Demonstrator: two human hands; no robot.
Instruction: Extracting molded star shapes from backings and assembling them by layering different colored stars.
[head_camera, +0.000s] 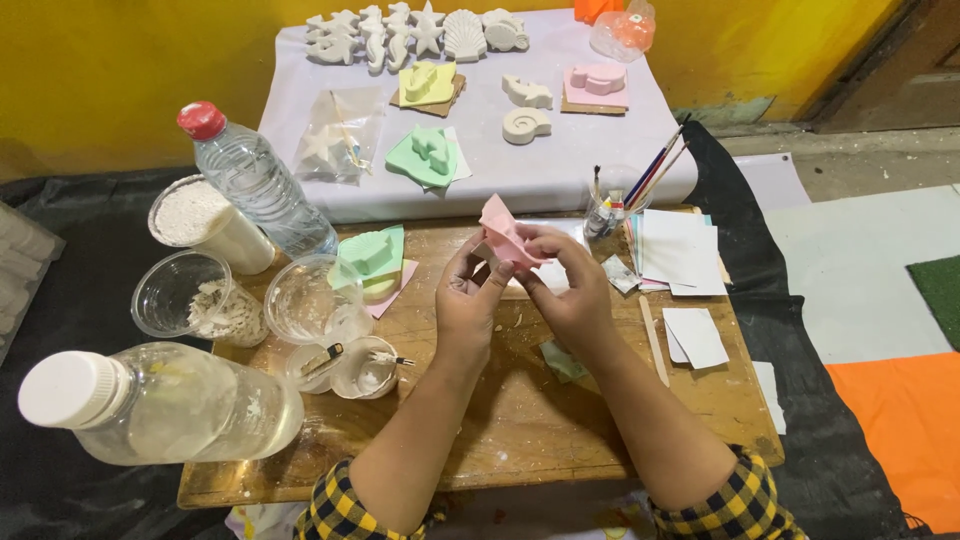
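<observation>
Gripping a pink mould (507, 236), your left hand (468, 300) and right hand (570, 290) pinched it above the wooden table (520, 420); yellow wall (120, 70) at eleven o'clock.

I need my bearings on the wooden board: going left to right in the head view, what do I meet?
Lying bottle with white cap → clear empty cup → left hand → pink mould held by both hands → right hand → flat wooden stick → white cards.
</observation>
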